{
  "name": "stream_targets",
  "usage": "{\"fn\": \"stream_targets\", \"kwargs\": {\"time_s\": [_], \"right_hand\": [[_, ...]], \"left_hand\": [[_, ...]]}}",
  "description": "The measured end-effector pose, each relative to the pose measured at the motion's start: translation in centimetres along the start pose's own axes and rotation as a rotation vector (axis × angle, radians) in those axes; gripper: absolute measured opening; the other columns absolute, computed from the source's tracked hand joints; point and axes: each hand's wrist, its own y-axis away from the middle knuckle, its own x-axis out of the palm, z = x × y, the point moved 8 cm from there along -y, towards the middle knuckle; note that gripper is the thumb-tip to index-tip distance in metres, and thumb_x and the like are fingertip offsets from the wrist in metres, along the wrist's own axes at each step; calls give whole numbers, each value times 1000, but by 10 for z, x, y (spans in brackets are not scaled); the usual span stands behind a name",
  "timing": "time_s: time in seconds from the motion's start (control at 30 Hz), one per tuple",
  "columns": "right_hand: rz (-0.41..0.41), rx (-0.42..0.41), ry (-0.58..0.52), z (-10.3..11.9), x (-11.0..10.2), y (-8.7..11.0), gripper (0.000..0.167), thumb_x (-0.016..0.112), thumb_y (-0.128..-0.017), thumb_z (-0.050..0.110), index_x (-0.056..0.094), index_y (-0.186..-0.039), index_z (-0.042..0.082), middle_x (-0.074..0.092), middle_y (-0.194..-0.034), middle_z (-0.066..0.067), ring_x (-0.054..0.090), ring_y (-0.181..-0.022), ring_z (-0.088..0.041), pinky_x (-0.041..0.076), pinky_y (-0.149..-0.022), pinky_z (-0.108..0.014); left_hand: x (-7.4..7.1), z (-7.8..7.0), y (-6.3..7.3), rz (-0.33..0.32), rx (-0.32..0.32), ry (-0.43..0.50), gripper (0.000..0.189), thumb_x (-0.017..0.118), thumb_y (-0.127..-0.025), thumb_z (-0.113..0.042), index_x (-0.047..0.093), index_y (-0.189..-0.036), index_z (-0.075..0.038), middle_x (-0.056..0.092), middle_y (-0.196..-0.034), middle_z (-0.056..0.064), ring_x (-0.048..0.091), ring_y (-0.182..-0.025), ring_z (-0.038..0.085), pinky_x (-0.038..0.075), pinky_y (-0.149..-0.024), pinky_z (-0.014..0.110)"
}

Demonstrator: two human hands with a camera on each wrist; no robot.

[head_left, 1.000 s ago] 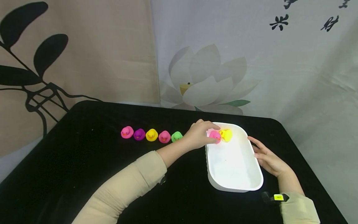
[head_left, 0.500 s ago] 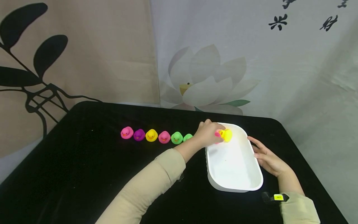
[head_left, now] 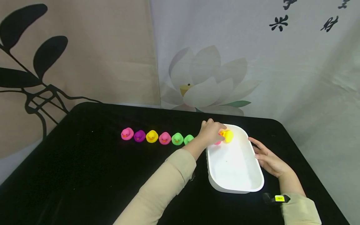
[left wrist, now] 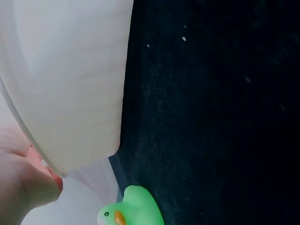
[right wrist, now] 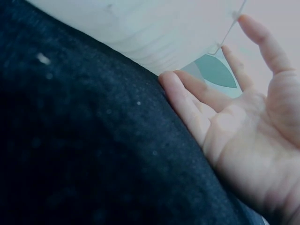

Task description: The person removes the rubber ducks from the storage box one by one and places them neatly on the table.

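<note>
Duck [head_left: 228, 137], bright yellow all over, in round-cornered white tray [head_left: 236, 167].

Left arm [head_left: 156, 193]: in from 7 o'clock, beige sleeve, extended toward between 1 and 2. Left hand [head_left: 209, 133]: knuckles up, thumb and forefinger curved toward 3 o'clock, other fingers mostly hidden. Right arm [head_left: 299, 204]: in from between 4 and 5, bare at the wrist. Right hand [head_left: 270, 161]: angled toward 11, thumb apart, fingers extended and spread; palm visible in right-wrist view.
</note>
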Motion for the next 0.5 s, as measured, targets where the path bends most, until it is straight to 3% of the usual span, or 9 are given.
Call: {"fn": "stream_targets", "kwargs": {"time_s": [0.2,0.5], "right_hand": [[-21,13,15,-1,-1,0,66,43,-98,0,15,-153,23,33,-143,3,54,-119,-18,46,-91,-39],[-13,6,16,2,2,-1,65,44,-98,0,15,-153,22,33,-142,3,54,-119,-18,46,-92,-37]], "left_hand": [[6,-4,-6,-5,24,-47,45,77,-81,-37,66,-124,-31,65,-109,-14,40,-92,11,28,-79,29],[6,-5,-10,-27,6,-100,43,77,-81,-38,67,-122,-35,64,-108,-16,41,-91,10,28,-78,28]]}}
